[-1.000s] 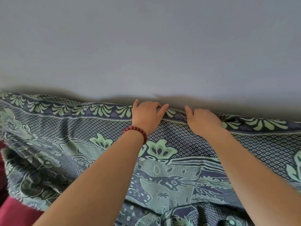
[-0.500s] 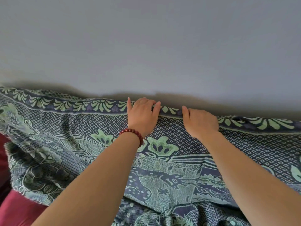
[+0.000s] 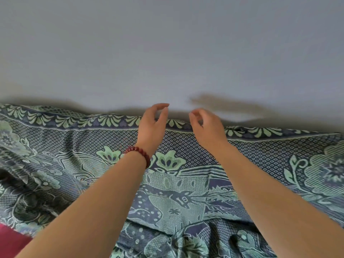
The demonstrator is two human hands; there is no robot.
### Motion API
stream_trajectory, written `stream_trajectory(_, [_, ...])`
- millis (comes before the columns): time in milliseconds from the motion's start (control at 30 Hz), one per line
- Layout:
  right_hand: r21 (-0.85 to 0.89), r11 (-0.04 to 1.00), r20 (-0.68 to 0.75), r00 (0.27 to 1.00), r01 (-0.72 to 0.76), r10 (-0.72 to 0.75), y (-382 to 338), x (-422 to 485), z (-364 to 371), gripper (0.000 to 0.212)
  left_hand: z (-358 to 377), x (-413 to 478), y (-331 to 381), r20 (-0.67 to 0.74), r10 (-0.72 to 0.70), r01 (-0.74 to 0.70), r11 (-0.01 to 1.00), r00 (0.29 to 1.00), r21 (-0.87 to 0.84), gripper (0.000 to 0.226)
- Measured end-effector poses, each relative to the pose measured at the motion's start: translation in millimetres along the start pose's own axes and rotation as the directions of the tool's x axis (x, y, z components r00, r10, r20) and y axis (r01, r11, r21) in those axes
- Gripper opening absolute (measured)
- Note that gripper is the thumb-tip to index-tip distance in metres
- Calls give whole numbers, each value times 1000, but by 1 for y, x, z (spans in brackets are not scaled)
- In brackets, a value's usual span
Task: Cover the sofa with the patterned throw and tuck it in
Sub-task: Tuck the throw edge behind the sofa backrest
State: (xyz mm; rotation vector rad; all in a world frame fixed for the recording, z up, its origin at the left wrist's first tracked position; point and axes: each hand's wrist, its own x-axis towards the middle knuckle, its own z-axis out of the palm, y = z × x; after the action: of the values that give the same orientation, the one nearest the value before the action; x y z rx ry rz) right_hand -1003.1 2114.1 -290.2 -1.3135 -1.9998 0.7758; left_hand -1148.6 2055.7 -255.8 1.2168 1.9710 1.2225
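The patterned throw, blue and green with leaf border and deer motif, lies draped over the sofa back, its top border running along the wall. My left hand, with a red bead bracelet on the wrist, hovers just above that border, fingers loosely curled and holding nothing. My right hand hovers beside it, a hand's width to the right, fingers also loosely curled and empty. A small patch of the red sofa shows at the bottom left; the rest is hidden under the throw.
A plain grey wall fills the upper half right behind the sofa back. The throw is rumpled in folds at the left and along the bottom.
Both hands have lifted off the throw's top border, which they were pressing down behind the sofa back. Their fingers are now free of the cloth.
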Motion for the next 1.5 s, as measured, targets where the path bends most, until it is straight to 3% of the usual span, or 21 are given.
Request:
stream_trajectory(200, [113,990,-127,989,85,-71,-37,-23,-10,23,-20,-39,22,-105,-31,14,988,994,-154,17])
stream_trajectory(433, [179,963,-174,970,201,-170,-77,-69,-4,25,-59,-104,25,-198,-49,8,979,979,-203,14])
stream_trajectory(1000, [293,891,-106,938,345,-329,-162,-193,18,23,-153,-245,18,-365,-90,25,984,927,-179,20])
stream_trajectory(1167, [351,874,-83,941,336,-328,-182,-236,20,20,-172,-293,17,-436,-125,73,988,891,-133,22])
stream_trajectory(1500, [438,855,-4,952,277,-306,-201,-365,-14,18,-181,-426,22,-479,-90,-5,981,873,-193,26])
